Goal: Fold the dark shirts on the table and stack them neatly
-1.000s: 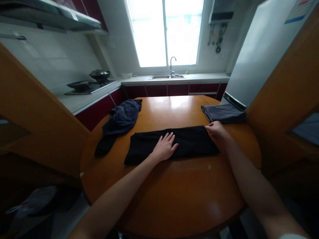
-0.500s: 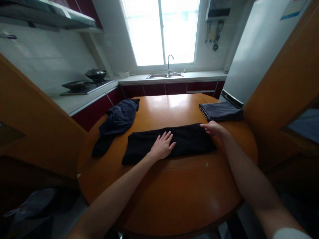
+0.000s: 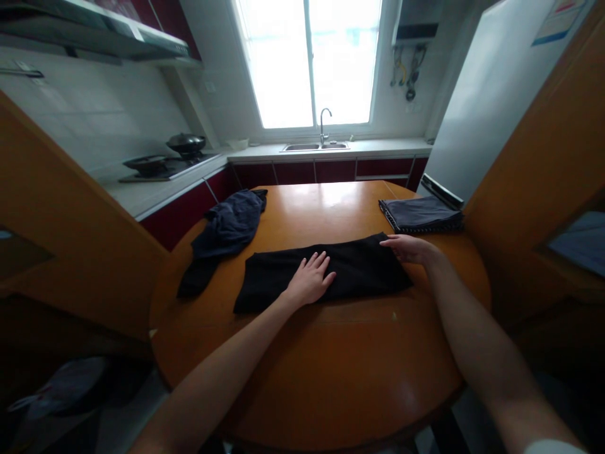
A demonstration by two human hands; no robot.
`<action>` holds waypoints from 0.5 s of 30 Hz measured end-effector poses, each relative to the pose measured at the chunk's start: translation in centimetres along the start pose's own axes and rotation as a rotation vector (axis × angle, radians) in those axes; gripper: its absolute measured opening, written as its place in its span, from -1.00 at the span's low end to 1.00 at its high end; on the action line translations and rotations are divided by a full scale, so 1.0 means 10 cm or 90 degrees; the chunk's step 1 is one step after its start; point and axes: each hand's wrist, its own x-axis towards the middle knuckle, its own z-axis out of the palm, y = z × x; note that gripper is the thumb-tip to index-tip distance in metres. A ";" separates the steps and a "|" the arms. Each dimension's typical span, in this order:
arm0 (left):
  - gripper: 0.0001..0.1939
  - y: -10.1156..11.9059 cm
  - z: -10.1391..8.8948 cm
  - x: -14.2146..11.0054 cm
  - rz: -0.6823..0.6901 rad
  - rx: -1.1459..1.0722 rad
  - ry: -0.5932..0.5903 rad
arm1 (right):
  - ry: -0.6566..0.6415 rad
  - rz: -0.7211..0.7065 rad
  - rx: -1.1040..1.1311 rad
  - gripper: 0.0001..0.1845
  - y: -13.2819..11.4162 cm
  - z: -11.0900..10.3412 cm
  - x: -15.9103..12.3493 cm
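A folded black garment [image 3: 274, 277] lies as a long flat strip across the table. My left hand [image 3: 311, 279] rests palm down on its middle, fingers spread. At the garment's right end, my right hand [image 3: 407, 248] has its fingers closed on the far corner; part of the thumb and the fingertips' underside is hard to see. A crumpled dark blue garment [image 3: 231, 224] with a black part lies to the left, apart from both hands. Beyond my right hand sits a folded grey-blue garment [image 3: 420, 213] with a dark patterned edge.
The round wooden table [image 3: 331, 372] carries the clothes. Behind it are a counter with a sink [image 3: 314, 147] and faucet, and a stove [image 3: 174, 167] with pans at the left. A fridge [image 3: 491, 94] and a wooden door stand at the right.
The view has shifted slightly. The fingers of my right hand have straightened a little at the black garment's corner. My left hand stays flat on the cloth.
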 end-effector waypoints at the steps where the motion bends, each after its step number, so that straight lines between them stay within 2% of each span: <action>1: -0.34 0.00 0.00 0.00 0.000 0.000 0.001 | -0.021 0.004 0.029 -0.79 0.01 0.00 0.01; 4: -0.35 -0.01 0.01 0.01 0.000 -0.002 0.001 | -0.040 -0.002 0.058 -0.84 0.03 0.00 0.05; 8: -0.34 -0.01 0.01 0.01 0.001 -0.013 -0.004 | -0.013 -0.021 0.066 -0.83 0.04 0.00 0.06; 15: -0.33 0.01 -0.01 -0.01 0.003 -0.043 -0.016 | 0.029 -0.064 0.174 -0.84 -0.07 0.02 -0.03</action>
